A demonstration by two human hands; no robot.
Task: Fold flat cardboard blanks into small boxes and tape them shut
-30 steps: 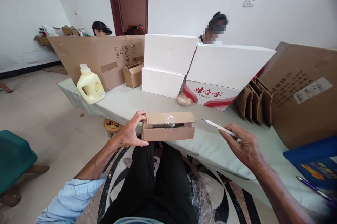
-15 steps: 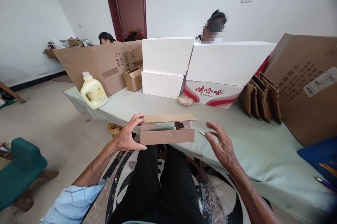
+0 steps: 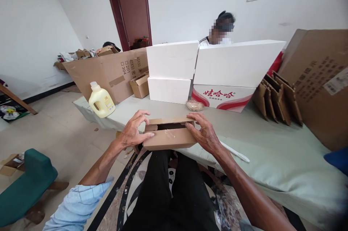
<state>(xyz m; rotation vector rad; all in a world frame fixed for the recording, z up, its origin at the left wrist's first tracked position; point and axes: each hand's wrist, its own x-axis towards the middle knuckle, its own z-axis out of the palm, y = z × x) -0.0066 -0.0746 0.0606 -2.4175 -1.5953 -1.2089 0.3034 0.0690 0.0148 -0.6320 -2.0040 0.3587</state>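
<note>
**Q:** Nearest first: what are the hands doing?

**A:** View from the wearer's head, looking down. L hand point(image 3: 134, 133) clamps the left end of a small cardboard box point(image 3: 168, 138), thumb flat along the front face, fingers arched over the top edge. R hand point(image 3: 203, 133) grasps the right end, fingers spread over the top flap, palm vs. the end wall. Both forearms angle in from the bottom corners. The L arm has a pale blue sleeve point(image 3: 78, 205) ending near the elbow.

**Q:** Where's the box, and what's it like?

**A:** It's at the near edge of a table point(image 3: 272, 158) w/ a pale green cover, just above the wearer's black-trousered lap. Plain brown corrugated card, wide and low. The top flap is down but not flush, and a dark gap shows under it. Clear tape glints on the front face.

**Q:** Anything beside it?

**A:** A thin white strip point(image 3: 235, 152) lies on the cover just right of the R wrist.

**Q:** Further back, any text?

**A:** At the far left edge is a yellow jug point(image 3: 101, 100) w/ a white cap, label too small to read. Mid-table is a small crumpled bag point(image 3: 194, 105). Behind it, a red-and-white carton point(image 3: 221, 95) is printed "娃哈哈" in red, w/ white foam boxes point(image 3: 171, 59) stacked on and next to it. To the left, a big cardboard sheet point(image 3: 108, 73) reads "40X50", "201", "304" beside tick boxes. To the right, folded brown cartons point(image 3: 277, 97) lean vs. a large brown carton point(image 3: 318, 79), print blurred. Another person point(image 3: 204, 41) is behind the foam boxes, w/ a dark red door frame point(image 3: 116, 10) off to the left.
</note>
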